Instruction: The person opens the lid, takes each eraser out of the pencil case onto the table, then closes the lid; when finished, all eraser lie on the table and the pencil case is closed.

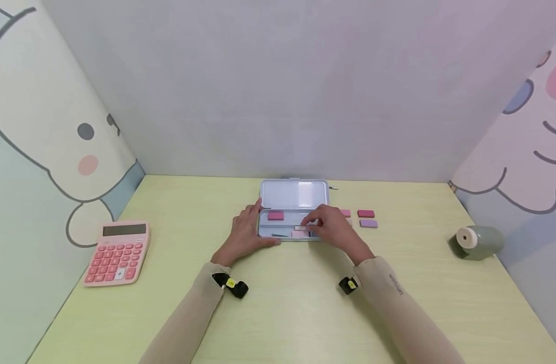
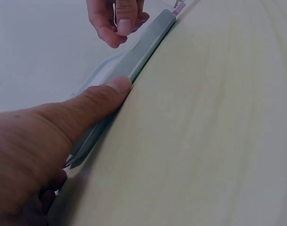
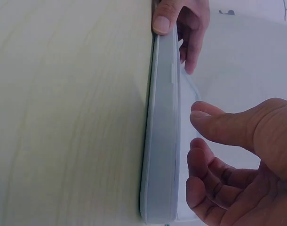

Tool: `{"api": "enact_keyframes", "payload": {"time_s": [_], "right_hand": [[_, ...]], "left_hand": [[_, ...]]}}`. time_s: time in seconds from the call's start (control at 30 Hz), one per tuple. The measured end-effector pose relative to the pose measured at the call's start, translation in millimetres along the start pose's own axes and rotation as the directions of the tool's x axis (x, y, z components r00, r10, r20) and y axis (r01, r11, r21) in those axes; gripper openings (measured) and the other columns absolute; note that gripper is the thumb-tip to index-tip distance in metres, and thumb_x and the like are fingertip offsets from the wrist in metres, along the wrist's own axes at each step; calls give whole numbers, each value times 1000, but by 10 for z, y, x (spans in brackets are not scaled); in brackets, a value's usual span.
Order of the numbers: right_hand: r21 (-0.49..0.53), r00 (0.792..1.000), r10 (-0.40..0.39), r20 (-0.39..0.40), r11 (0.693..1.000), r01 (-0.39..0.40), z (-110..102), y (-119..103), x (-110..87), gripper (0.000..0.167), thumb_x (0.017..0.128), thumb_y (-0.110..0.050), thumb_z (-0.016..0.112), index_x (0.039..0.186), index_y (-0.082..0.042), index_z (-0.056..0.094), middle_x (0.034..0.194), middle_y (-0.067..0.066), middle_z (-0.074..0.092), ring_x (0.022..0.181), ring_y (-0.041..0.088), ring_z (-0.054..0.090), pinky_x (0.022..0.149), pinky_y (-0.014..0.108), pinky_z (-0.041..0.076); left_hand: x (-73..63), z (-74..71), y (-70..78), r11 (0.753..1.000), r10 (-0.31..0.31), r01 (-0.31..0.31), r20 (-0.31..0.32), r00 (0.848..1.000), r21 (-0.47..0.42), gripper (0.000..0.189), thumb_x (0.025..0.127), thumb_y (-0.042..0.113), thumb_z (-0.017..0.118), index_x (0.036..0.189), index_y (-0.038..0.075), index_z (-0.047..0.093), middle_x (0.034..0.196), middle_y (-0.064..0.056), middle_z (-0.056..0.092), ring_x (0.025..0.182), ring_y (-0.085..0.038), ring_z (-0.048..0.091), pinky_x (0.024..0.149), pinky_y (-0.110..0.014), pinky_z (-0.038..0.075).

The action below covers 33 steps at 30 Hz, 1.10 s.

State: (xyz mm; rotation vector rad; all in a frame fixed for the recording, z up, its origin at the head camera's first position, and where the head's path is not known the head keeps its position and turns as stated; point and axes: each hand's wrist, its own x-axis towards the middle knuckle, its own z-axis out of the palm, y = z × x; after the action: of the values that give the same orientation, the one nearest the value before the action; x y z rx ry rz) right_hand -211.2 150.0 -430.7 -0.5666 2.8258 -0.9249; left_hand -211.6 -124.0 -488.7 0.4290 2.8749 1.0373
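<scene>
A pale blue pencil case [image 1: 293, 194] lies with its lid tipped back. The left hand [image 1: 247, 233] grips its left end, thumb along the front wall and fingers round the side. Over the right part of the tray hovers the right hand [image 1: 334, 228], fingers bent and thumb apart from them; no object shows between them in the right wrist view. Just below its fingertips are a small white block [image 1: 300, 228] and a pale pink block [image 1: 299, 234], both eraser-like. A magenta eraser-like block [image 1: 275, 216] sits in the tray's back left.
Right of the case lie a magenta block [image 1: 366, 214], a lavender block [image 1: 368, 223] and a pink block [image 1: 345, 213] partly hidden by the right hand. A pink calculator [image 1: 116, 254] stands at left, a grey-green device with a round cream knob [image 1: 480, 242] at right. Walls border the table.
</scene>
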Motion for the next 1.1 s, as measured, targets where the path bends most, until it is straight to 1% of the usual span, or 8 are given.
{"api": "enact_keyframes", "payload": {"time_s": [0.17, 0.27, 0.4, 0.53, 0.63, 0.8, 0.97, 1.1], "right_hand": [[12, 999, 20, 30, 1000, -21, 77, -61, 36, 16, 96, -5, 78, 102, -17, 87, 97, 5, 70, 85, 20, 55, 75, 30, 47], [-7, 999, -20, 31, 1000, 20, 118, -78, 61, 18, 95, -3, 78, 100, -16, 87, 97, 4, 74, 88, 19, 56, 78, 31, 48], [-72, 995, -89, 35, 993, 91, 168, -85, 87, 17, 95, -3, 78, 101, -16, 88, 96, 3, 76, 91, 17, 59, 81, 32, 48], [-139, 993, -91, 71, 985, 100, 201, -105, 81, 17, 98, -9, 77, 106, -19, 88, 98, 3, 73, 94, 17, 57, 84, 33, 47], [-171, 992, -83, 95, 980, 99, 213, -122, 73, 17, 100, -10, 75, 107, -20, 87, 100, 3, 72, 96, 19, 55, 86, 35, 47], [-144, 993, -70, 95, 986, 84, 195, -127, 75, 18, 102, -9, 71, 102, -19, 85, 100, 4, 69, 96, 20, 54, 86, 37, 47], [-63, 996, -67, 56, 996, 70, 134, -107, 60, 22, 102, -6, 65, 100, -19, 83, 104, 7, 65, 94, 21, 55, 85, 37, 46], [3, 998, -54, 41, 999, 54, 99, -84, 32, 18, 101, -10, 66, 100, -21, 81, 110, 6, 66, 95, 21, 56, 84, 36, 46]], "left_hand": [[8, 11, -3, 1000, -3, 3, 4, 1000, 1, 132, 78, 54, 93, 173, 9, 14, 166, -20, 41, 149, -41, 41, 126, -62, 28], [13, 16, -5, 1000, -4, 4, 5, 1000, 4, 132, 78, 53, 93, 173, 9, 14, 166, -20, 41, 149, -41, 41, 126, -62, 28], [14, 18, -6, 1000, -6, 6, 8, 1000, 9, 132, 78, 54, 93, 173, 9, 13, 165, -20, 41, 149, -41, 41, 126, -62, 28], [10, 16, -11, 1000, -8, 8, 9, 1000, 10, 132, 78, 53, 93, 174, 9, 13, 165, -20, 41, 150, -41, 41, 126, -63, 29], [7, 13, -13, 1000, -9, 9, 8, 1000, 7, 132, 78, 53, 93, 173, 9, 13, 165, -20, 41, 150, -41, 41, 126, -63, 29], [6, 11, -15, 1000, -10, 10, 8, 1000, 2, 132, 78, 53, 93, 173, 9, 13, 165, -20, 41, 150, -41, 41, 127, -62, 28], [8, 14, -17, 1000, -9, 9, 3, 1000, -3, 132, 78, 53, 94, 173, 10, 14, 164, -19, 42, 149, -41, 41, 127, -62, 28], [8, 13, -17, 1000, 0, 0, -4, 1000, -6, 132, 78, 53, 94, 173, 9, 14, 164, -20, 42, 148, -41, 42, 126, -63, 28]]}}
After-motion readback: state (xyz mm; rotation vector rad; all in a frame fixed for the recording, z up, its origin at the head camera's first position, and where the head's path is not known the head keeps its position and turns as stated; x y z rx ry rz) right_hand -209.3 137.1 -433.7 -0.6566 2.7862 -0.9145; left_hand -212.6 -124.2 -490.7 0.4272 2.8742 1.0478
